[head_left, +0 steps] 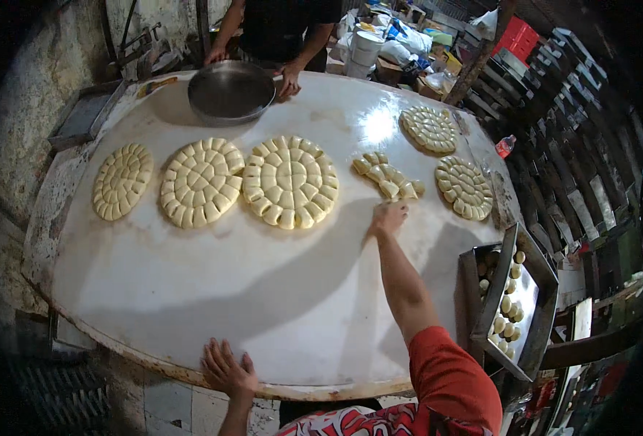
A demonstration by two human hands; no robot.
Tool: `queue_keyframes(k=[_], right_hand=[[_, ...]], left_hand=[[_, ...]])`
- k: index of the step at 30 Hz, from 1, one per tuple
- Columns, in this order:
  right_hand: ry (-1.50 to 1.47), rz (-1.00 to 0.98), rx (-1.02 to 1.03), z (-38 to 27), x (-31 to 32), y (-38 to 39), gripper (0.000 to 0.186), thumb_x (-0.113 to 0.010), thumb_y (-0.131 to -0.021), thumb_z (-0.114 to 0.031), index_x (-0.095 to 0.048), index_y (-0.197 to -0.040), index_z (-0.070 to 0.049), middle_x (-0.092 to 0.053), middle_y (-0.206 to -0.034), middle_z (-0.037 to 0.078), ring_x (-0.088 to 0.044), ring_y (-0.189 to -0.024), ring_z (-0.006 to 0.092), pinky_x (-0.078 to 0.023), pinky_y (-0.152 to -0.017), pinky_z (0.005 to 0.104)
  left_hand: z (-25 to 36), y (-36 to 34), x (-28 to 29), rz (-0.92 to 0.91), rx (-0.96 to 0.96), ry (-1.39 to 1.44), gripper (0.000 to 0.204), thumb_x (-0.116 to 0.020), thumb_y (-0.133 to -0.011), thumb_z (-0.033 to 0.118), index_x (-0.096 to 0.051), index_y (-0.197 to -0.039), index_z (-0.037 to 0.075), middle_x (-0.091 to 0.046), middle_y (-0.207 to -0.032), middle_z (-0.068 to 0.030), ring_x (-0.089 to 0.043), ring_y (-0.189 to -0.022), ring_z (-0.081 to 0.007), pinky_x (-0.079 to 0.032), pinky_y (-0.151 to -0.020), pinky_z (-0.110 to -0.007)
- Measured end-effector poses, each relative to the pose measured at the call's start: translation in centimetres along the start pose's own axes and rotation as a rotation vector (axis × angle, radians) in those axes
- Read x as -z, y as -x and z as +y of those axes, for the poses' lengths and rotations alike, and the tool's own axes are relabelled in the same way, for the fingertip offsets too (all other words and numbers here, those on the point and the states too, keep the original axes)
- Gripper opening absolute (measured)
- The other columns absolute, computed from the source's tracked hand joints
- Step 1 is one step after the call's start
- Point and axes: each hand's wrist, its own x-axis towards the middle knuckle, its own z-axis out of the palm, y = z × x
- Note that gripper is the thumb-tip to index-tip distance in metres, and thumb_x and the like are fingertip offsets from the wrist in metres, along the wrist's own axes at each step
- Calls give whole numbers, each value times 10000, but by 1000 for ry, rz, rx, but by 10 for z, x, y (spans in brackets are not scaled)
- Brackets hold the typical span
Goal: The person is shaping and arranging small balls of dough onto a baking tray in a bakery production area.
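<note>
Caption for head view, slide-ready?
Right hand reaches a partial ring of dough pieces; left hand rests on the table edge.

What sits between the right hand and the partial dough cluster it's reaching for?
Nothing. In the head view, the right hand is just below the partial dough cluster, with only a sliver of bare white table between them; touching or not, I can't tell.

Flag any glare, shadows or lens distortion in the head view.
Head view: bright glare patch on the round white floured table near the far cut dough rounds; long soft shadow trails from the right hand and forearm toward the near edge; fisheye bends the table rim; corners vignette to black; focus reasonably sharp.
</note>
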Motion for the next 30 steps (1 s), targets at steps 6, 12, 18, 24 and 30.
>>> queue_keyframes(k=[6,12,18,24,30], right_hand=[[17,-129,-163,-51,30,-37,460,-579,-794,-190,-436,-1210,-58,-509,-1132,192,-499,-1048,356,-444,-841,448],[-1294,-626,-375,-10,107,46,320,-512,-863,-222,-511,-1137,-57,-558,-898,56,-545,-741,129,-488,-631,272],[-1249,-814,-424,24,196,229,208,-572,-884,-213,-584,-1005,-43,-591,-924,64,-536,-843,139,-446,-722,259],[-1060,-572,-303,57,268,209,207,-592,-870,-215,-592,-938,-20,-592,-895,74,-523,-794,159,-442,-701,291],[-46,-194,99,140,283,256,265,-566,-869,-232,-561,-1083,-75,-487,-1102,127,-421,-1057,301,-335,-913,451]], left_hand=[[-1,2,9,-89,47,31,621,-620,-792,269,-386,-1312,22,-283,-1425,-170,-230,-1321,-345,-144,-1083,-521],[-12,14,-8,19,59,72,565,-613,-792,268,-431,-1262,14,-316,-1386,-193,-245,-1302,-381,-163,-1060,-551],[47,10,3,31,-123,276,432,-619,-816,315,-531,-1142,46,-403,-1299,-153,-318,-1250,-360,-220,-1048,-533],[216,-62,-43,20,-354,447,432,-579,-825,376,-547,-1171,119,-487,-1237,-95,-398,-1207,-287,-241,-1035,-516],[374,-173,-53,7,-349,404,564,-546,-837,443,-407,-1327,199,-432,-1265,-86,-415,-1161,-289,-300,-1015,-464]])
